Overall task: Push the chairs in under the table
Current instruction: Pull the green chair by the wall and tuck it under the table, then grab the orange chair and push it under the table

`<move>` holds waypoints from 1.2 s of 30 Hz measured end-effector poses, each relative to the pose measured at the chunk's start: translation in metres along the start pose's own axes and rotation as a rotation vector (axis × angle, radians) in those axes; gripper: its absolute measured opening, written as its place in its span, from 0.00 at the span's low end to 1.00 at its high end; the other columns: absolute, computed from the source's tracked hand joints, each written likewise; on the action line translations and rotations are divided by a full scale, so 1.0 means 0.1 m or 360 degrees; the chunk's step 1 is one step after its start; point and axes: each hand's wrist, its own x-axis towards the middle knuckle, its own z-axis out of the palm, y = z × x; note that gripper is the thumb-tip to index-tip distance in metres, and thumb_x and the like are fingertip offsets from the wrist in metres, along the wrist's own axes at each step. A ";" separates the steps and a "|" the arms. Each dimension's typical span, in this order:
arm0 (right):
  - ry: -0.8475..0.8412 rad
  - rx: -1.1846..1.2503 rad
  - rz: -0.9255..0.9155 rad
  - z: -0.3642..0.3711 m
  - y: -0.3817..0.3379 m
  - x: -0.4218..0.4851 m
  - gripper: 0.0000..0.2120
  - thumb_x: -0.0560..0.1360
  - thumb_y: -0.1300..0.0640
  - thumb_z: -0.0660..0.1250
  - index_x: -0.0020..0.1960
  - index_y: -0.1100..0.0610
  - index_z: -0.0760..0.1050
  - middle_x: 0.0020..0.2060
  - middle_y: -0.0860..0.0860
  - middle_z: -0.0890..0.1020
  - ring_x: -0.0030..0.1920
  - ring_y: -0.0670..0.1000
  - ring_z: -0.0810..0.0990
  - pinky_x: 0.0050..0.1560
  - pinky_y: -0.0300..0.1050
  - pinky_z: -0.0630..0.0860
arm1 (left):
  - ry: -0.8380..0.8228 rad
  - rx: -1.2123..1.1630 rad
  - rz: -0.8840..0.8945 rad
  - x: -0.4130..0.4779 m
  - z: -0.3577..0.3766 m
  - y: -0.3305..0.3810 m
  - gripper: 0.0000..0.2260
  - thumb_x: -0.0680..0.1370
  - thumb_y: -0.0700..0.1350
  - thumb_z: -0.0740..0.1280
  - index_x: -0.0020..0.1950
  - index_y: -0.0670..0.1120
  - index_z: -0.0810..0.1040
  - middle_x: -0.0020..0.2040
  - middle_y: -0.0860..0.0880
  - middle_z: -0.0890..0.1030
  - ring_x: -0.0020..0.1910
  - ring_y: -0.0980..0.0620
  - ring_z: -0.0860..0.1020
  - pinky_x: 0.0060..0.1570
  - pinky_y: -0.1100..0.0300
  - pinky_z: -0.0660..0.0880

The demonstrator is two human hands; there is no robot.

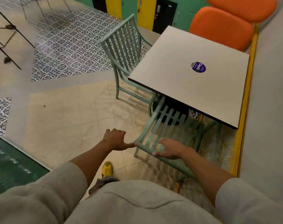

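A square beige table with a purple round sticker stands against the wall bench. A pale green slatted chair is directly in front of me, its seat partly under the table's near edge. My right hand grips the chair's top back rail. My left hand is at the rail's left end, fingers spread, with only the thumb touching it. A second green chair stands at the table's left side, its seat tucked partly under the tabletop.
Two orange cushions sit on the bench behind the table, with a yellow strip along the wall to the right. Patterned floor tiles lie to the left, with dark thin-legged furniture at far left. My yellow shoe is below.
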 end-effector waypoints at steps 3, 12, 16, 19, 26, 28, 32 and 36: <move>-0.0007 -0.0057 -0.0046 -0.21 -0.33 0.25 0.50 0.73 0.20 0.61 0.84 0.52 0.62 0.83 0.53 0.65 0.80 0.57 0.66 0.77 0.56 0.66 | -0.0048 -0.0098 -0.0047 0.04 -0.07 -0.38 0.57 0.65 0.88 0.48 0.78 0.48 0.71 0.71 0.45 0.79 0.71 0.42 0.74 0.69 0.41 0.68; 0.0028 -0.0076 0.0016 -0.89 -1.55 1.31 0.55 0.69 0.18 0.56 0.83 0.54 0.63 0.82 0.55 0.67 0.80 0.58 0.67 0.78 0.56 0.67 | -0.0094 -0.0155 -0.0094 0.34 -0.43 -2.20 0.54 0.68 0.86 0.48 0.81 0.50 0.68 0.74 0.46 0.78 0.73 0.42 0.74 0.70 0.40 0.67; 0.0106 -0.0067 0.0006 -1.29 -2.12 1.92 0.49 0.75 0.22 0.60 0.83 0.55 0.63 0.82 0.56 0.67 0.80 0.59 0.67 0.78 0.56 0.67 | -0.0121 -0.0166 -0.0152 0.48 -0.66 -3.05 0.53 0.69 0.85 0.48 0.82 0.51 0.66 0.76 0.47 0.76 0.75 0.41 0.72 0.71 0.40 0.66; 0.0167 -0.0056 -0.0003 -1.61 -2.55 2.29 0.45 0.78 0.26 0.61 0.84 0.55 0.62 0.82 0.55 0.66 0.80 0.58 0.67 0.78 0.55 0.67 | -0.0110 -0.0254 -0.0139 0.59 -0.85 -3.61 0.51 0.71 0.83 0.50 0.83 0.51 0.64 0.77 0.46 0.75 0.75 0.42 0.71 0.72 0.41 0.67; 0.0348 -0.0179 -0.0060 -2.37 -3.19 3.14 0.42 0.79 0.28 0.62 0.83 0.54 0.63 0.81 0.55 0.68 0.79 0.60 0.69 0.77 0.56 0.69 | -0.0013 -0.0279 -0.0060 1.22 -1.37 -4.52 0.52 0.72 0.82 0.53 0.86 0.49 0.55 0.84 0.47 0.63 0.80 0.41 0.65 0.74 0.39 0.68; 0.0381 -0.0227 -0.0073 -2.58 -3.32 3.39 0.43 0.79 0.27 0.61 0.84 0.54 0.62 0.81 0.55 0.68 0.78 0.60 0.69 0.76 0.57 0.70 | -0.0019 -0.0266 -0.0002 1.46 -1.49 -4.67 0.52 0.72 0.82 0.53 0.86 0.49 0.54 0.85 0.47 0.61 0.81 0.42 0.63 0.75 0.39 0.66; 0.0380 -0.0167 -0.0064 -3.05 -3.42 4.11 0.45 0.76 0.25 0.62 0.83 0.51 0.62 0.81 0.53 0.68 0.78 0.59 0.69 0.74 0.61 0.71 | -0.0058 -0.0239 0.0078 2.05 -1.88 -4.97 0.49 0.75 0.79 0.55 0.86 0.49 0.52 0.85 0.48 0.58 0.83 0.44 0.60 0.77 0.40 0.63; 0.0406 -0.0128 -0.0060 -3.86 -3.50 4.72 0.44 0.77 0.26 0.62 0.84 0.51 0.61 0.81 0.54 0.68 0.78 0.60 0.70 0.73 0.61 0.72 | -0.0090 -0.0214 0.0093 2.76 -2.54 -5.44 0.49 0.74 0.79 0.55 0.86 0.49 0.54 0.85 0.48 0.60 0.82 0.43 0.62 0.77 0.41 0.65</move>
